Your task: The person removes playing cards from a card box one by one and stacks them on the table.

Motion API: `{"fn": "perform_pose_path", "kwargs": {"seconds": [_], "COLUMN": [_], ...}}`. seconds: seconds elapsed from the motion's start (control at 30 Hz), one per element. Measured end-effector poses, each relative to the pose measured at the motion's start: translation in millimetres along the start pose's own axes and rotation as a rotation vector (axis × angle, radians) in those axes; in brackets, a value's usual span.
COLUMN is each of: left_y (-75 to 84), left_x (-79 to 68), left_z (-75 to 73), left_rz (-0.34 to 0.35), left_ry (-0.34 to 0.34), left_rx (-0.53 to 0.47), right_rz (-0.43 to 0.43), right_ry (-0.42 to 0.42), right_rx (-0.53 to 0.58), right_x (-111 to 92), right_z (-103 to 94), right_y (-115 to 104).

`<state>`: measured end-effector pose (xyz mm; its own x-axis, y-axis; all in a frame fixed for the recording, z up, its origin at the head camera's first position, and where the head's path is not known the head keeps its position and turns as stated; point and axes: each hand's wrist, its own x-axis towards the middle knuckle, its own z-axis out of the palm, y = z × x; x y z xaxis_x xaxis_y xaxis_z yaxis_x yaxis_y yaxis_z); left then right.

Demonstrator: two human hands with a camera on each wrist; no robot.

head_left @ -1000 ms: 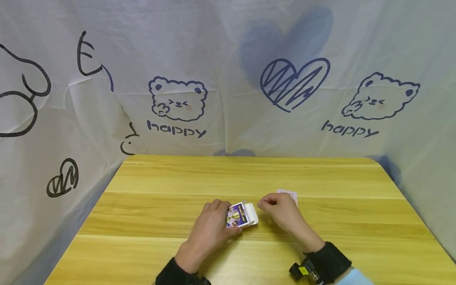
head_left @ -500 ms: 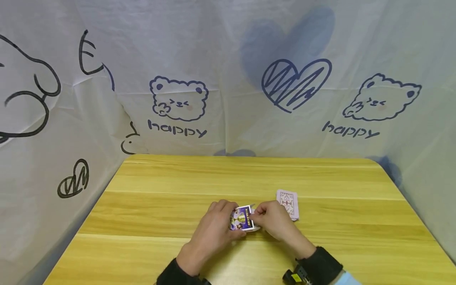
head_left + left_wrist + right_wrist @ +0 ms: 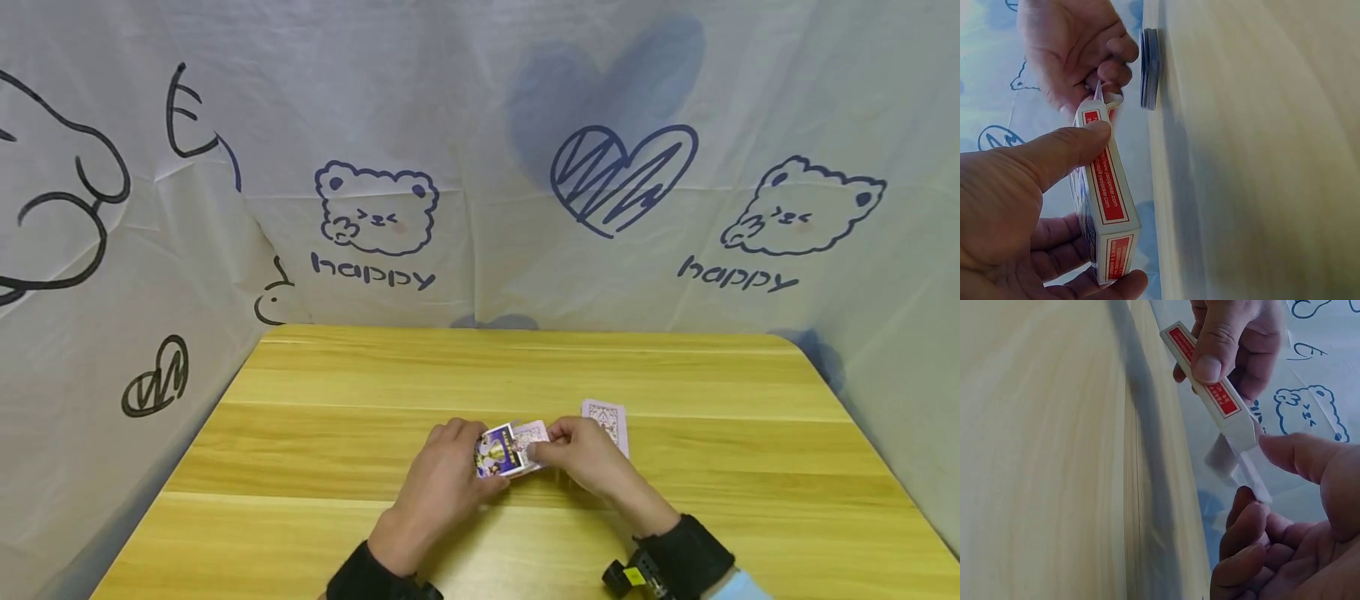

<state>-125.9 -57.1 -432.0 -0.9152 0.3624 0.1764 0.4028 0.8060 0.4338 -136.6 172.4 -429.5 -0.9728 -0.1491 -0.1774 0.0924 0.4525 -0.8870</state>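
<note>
My left hand (image 3: 442, 479) grips a playing-card box (image 3: 495, 452), purple with a gold trophy on its face. In the left wrist view, its thumb presses the red-and-white side of the box while fingers curl beneath. At the open right end, playing cards (image 3: 532, 433) with a patterned back stick partly out. My right hand (image 3: 588, 454) pinches their outer end, thumb on top. How many cards it holds cannot be told. A stack of playing cards (image 3: 609, 421) lies face down just beyond the right hand, partly covered by it.
The wooden table (image 3: 360, 375) spreads all around the hands. Behind and beside it hangs a white cloth (image 3: 495, 250) with bear and heart drawings. Each wrist wears a black band (image 3: 686, 554).
The right hand has moved left to the box's mouth, then drawn slightly back right; patterned cards now protrude there. The left hand keeps its grip on the box, which shifted slightly.
</note>
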Motion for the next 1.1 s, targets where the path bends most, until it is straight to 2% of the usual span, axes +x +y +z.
{"fn": "perform_pose_path", "kwargs": {"seconds": [0.13, 0.27, 0.57, 0.67, 0.8, 1.1], "left_y": [-1.4, -2.1, -3.5, -3.3, -2.9, -3.1], "left_x": [1.2, 1.5, 1.0, 0.8, 0.6, 0.1], "left_z": [-1.6, -2.2, -1.9, -1.9, -2.3, -1.8], "left_rz": [-0.026, -0.050, -0.059, -0.063, -0.068, -0.069], "left_ry": [0.022, 0.021, 0.043, 0.042, 0.040, 0.031], "left_rx": [0.007, 0.009, 0.027, 0.029, 0.032, 0.027], "right_rz": [0.027, 0.056, 0.068, 0.053, 0.035, 0.065], "right_ry": [0.006, 0.037, 0.248, 0.311, 0.370, 0.383], "right_rx": [0.013, 0.108, 0.328, 0.336, 0.283, 0.219], "right_x": [1, 2, 7, 7, 8, 15], "right_z": [-0.8, -2.4, -12.1, -20.2, -33.7, -77.0], "right_y": [3, 3, 1, 1, 2, 18]}}
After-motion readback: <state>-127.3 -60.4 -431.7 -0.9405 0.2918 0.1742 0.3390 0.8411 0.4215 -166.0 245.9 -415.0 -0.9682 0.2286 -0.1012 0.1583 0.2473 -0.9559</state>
